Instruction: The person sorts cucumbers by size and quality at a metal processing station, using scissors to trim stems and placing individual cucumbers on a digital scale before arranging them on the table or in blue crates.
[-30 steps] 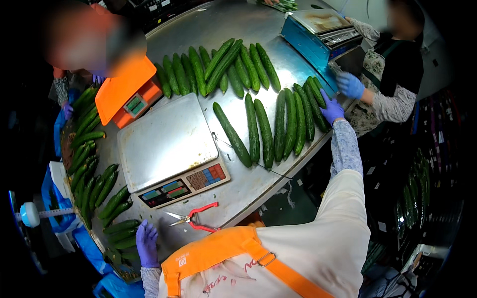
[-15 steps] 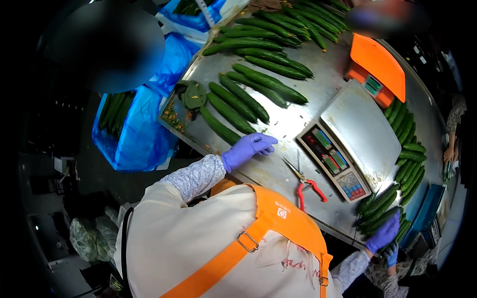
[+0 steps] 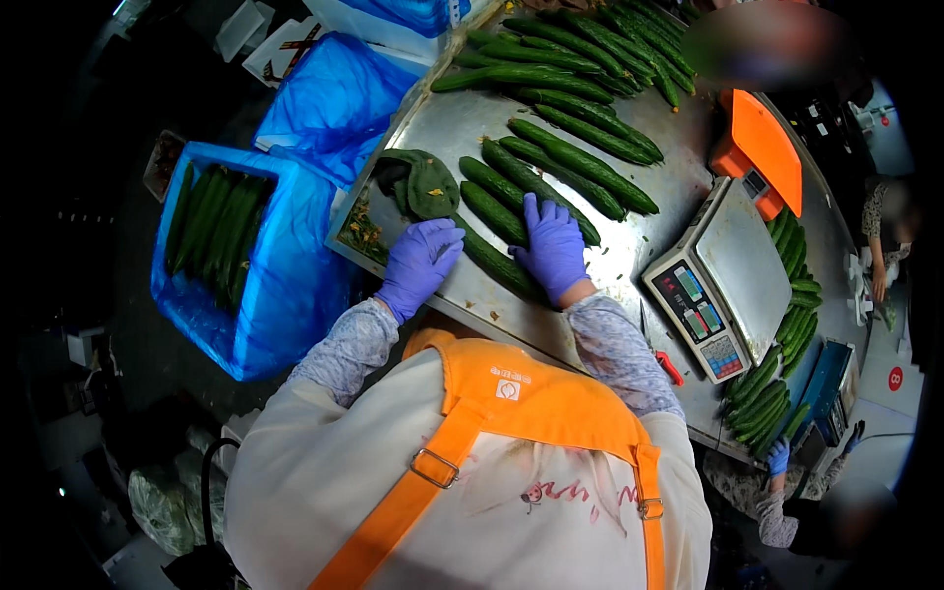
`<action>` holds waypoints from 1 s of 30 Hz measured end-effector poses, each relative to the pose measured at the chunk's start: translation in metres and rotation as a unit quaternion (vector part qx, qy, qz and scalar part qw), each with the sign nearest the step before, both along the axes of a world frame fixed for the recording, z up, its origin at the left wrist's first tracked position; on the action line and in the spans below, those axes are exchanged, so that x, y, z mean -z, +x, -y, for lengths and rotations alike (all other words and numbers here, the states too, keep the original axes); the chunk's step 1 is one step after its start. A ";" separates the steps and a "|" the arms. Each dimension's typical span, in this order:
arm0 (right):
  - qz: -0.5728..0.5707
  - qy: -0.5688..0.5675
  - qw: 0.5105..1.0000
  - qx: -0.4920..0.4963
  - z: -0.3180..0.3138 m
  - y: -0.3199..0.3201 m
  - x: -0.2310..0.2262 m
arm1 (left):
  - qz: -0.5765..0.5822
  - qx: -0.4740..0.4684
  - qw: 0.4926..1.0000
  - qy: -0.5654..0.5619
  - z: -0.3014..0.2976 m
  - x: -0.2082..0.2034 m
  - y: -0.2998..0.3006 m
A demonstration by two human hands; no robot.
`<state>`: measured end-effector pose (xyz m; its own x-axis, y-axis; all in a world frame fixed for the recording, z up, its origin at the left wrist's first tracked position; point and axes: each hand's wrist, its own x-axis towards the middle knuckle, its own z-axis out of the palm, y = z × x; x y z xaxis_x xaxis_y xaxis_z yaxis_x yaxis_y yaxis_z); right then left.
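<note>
- At the near edge of the steel desk [image 3: 629, 265], the left hand [image 3: 418, 264] in a purple glove is laid with fingers spread flat, nothing gripped.
- Just beside it, the right hand [image 3: 553, 248] is pressed palm-down, fingers open, over the nearest cucumbers [image 3: 497, 211], which lie side by side on the desk.
- Right of the hands, a weighing scale [image 3: 723, 280] is seen, with red-handled scissors [image 3: 669, 366] at the desk edge.
- Left of the desk, a blue-lined crate [image 3: 265, 295] holding cucumbers is shown.
- Farther back, a long row of cucumbers [image 3: 580, 59] is spread, an orange scale [image 3: 762, 147] beside it.
</note>
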<state>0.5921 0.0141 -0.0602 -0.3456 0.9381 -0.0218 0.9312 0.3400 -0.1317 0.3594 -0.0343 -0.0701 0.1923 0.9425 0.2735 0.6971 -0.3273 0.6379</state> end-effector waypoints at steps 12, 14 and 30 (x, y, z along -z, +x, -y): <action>-0.276 -0.142 0.919 0.244 0.035 0.047 -0.030 | -0.164 0.192 0.967 0.016 -0.015 0.019 0.035; -0.278 -0.047 0.921 0.270 0.050 0.081 -0.067 | -0.158 0.182 0.971 0.006 -0.022 0.028 0.038; 0.012 0.059 0.866 0.497 0.054 0.319 -0.084 | -0.159 0.082 0.984 0.023 -0.090 0.051 0.092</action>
